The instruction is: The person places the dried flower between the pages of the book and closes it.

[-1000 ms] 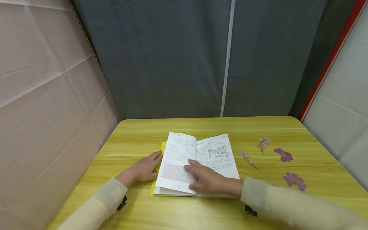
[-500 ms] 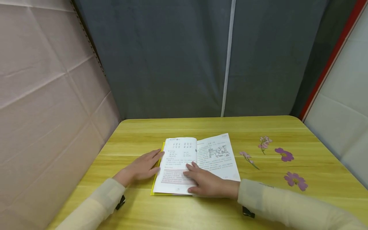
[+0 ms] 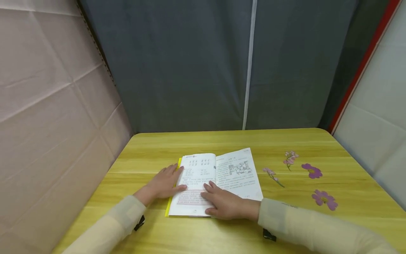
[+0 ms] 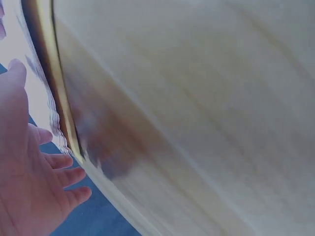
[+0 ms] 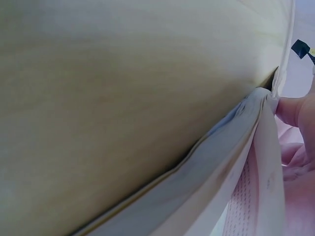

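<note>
An open book (image 3: pixel 239 178) with printed pages and a yellow cover edge lies on the wooden table. My left hand (image 3: pixel 163 182) rests over its left edge, the fingers extended and the thumb on the left page (image 3: pixel 198 165). Across the lower part of that page and the fold lies my right hand (image 3: pixel 224 203), fingers spread and pointing left. A line drawing shows on the right page. In the left wrist view the left hand (image 4: pixel 29 167) is beside the stacked page edges. The right wrist view has the right hand (image 5: pixel 300 142) against the book's bottom edge (image 5: pixel 221 157).
To the right of the book lie two purple flowers (image 3: pixel 312 170) and two thin pink flower sprigs (image 3: pixel 273 176). The wooden table (image 3: pixel 152 148) ends at a dark grey curtain (image 3: pixel 184 70). Pale cloth walls (image 3: pixel 47 106) stand on both sides.
The left page, raised a second ago, has come down flat. The left hand has shifted inward, so its thumb now lies on the page. The right hand has slid slightly down and left.
</note>
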A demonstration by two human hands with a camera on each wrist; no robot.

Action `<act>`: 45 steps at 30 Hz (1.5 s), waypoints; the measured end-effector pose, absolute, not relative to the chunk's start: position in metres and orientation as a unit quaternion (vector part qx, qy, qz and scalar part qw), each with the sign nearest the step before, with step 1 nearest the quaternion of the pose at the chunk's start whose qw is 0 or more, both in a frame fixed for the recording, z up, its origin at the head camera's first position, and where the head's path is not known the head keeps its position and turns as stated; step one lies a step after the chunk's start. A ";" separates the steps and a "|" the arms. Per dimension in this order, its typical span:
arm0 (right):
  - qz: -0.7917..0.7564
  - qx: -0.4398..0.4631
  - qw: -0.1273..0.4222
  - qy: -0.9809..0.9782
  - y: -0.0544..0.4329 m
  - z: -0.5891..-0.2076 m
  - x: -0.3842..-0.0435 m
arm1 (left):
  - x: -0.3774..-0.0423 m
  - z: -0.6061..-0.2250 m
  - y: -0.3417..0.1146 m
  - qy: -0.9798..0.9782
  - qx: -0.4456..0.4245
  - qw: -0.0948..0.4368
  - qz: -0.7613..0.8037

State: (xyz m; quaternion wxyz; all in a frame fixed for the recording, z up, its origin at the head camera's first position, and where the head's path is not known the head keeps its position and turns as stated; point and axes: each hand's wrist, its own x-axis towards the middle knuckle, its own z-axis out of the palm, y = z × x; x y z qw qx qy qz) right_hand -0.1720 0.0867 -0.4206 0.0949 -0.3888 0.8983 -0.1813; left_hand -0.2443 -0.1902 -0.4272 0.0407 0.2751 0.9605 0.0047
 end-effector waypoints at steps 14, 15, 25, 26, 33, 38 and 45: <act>-0.165 -0.379 0.113 0.903 0.083 -0.419 -0.171 | -0.244 -0.432 -0.185 0.964 0.256 0.077 -0.008; -0.172 -0.377 0.113 0.903 0.084 -0.418 -0.171 | -0.244 -0.432 -0.185 0.963 0.257 0.079 -0.006; -0.250 -0.371 0.096 0.889 0.096 -0.405 -0.174 | -0.244 -0.432 -0.186 0.962 0.262 0.074 -0.005; -0.258 -0.371 0.091 0.887 0.100 -0.403 -0.174 | -0.244 -0.433 -0.187 0.962 0.262 0.074 -0.006; -0.310 -0.367 0.008 0.877 0.137 -0.387 -0.176 | -0.244 -0.434 -0.186 0.962 0.259 0.081 -0.005; -0.356 -0.332 -0.047 0.872 0.169 -0.382 -0.175 | -0.244 -0.434 -0.187 0.962 0.264 0.073 -0.014; -0.407 -0.245 -0.076 0.877 0.225 -0.381 -0.166 | -0.245 -0.437 -0.189 0.959 0.278 0.059 -0.012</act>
